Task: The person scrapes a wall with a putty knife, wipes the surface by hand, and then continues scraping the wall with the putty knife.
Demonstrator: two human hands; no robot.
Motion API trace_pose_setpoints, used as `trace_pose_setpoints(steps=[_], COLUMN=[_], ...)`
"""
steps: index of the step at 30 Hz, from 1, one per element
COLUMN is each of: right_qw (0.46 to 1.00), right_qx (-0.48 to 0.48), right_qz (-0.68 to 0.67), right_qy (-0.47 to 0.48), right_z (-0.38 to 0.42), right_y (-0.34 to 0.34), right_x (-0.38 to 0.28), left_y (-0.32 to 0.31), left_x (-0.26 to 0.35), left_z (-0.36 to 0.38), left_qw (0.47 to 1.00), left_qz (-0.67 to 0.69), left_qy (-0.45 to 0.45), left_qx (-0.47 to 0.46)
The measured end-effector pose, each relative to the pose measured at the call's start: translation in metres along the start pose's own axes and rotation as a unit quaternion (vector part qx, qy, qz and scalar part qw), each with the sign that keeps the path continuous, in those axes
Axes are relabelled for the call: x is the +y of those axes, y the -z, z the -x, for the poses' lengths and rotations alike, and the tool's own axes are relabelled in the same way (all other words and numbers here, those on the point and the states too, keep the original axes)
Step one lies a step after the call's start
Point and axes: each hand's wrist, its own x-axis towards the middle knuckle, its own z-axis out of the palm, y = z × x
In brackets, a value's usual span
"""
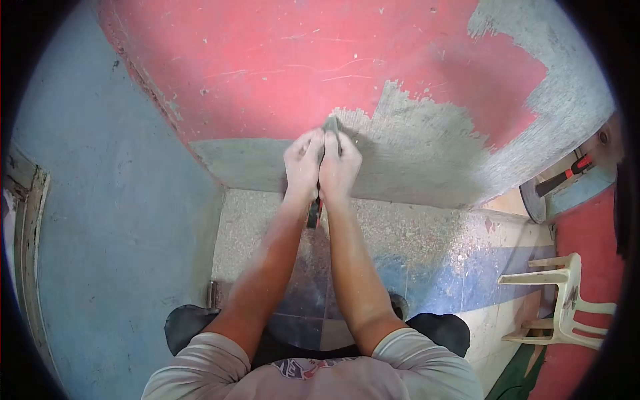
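Observation:
Both of my hands are closed around one scraper (331,123), side by side and pale with dust. Its grey blade points up and meets the wall at the ragged lower edge of the pink paint (267,73). Below my wrists, the end of its black and red handle (314,215) sticks out. My left hand (304,163) wraps the tool from the left, and my right hand (340,163) from the right. My palms hide the middle of the scraper. Bare grey plaster (427,153) shows around and right of the blade.
A blue wall (120,200) stands close on my left. Paint chips and dust cover the tiled floor (400,233). At the right are a cream plastic chair (570,293) and a tool with a red and black handle (563,177) beside a round dark disc (533,201).

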Motion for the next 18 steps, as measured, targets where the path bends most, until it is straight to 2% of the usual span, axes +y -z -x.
trace_pose_setpoints(steps=[2,3,6,7,10,13,16,18], right_qw=[0.999,0.997,0.999,1.0,0.998,1.0,0.997,0.998], right_qx=[0.01,0.027,0.023,0.006,-0.012,0.003,0.012,0.02], right_qz=[0.04,0.055,0.027,0.02,0.05,0.016,0.071,0.056], right_qy=[0.007,0.035,-0.027,-0.001,0.021,0.002,0.021,-0.009], right_z=[0.014,0.019,0.027,0.021,-0.005,-0.004,0.013,0.025], right_y=[0.009,0.012,0.015,0.014,0.004,0.0,0.011,0.013], right_x=[0.017,0.051,0.073,0.052,0.003,-0.011,0.03,0.048], left_y=[0.015,0.023,0.031,0.025,-0.008,-0.009,0.021,0.025], left_x=[-0.028,-0.043,-0.054,-0.041,0.01,0.012,-0.04,-0.048], left_z=[0.009,0.015,0.021,0.014,0.003,-0.001,0.007,0.018], left_qw=[0.999,0.999,0.998,0.995,1.0,1.0,0.999,0.999], left_qz=[-0.047,-0.02,-0.02,-0.094,-0.016,0.004,0.007,0.0], left_qy=[-0.008,0.031,0.048,0.004,-0.027,0.013,0.028,0.04], left_qx=[0.014,0.03,0.039,0.03,0.002,0.005,0.018,0.032])
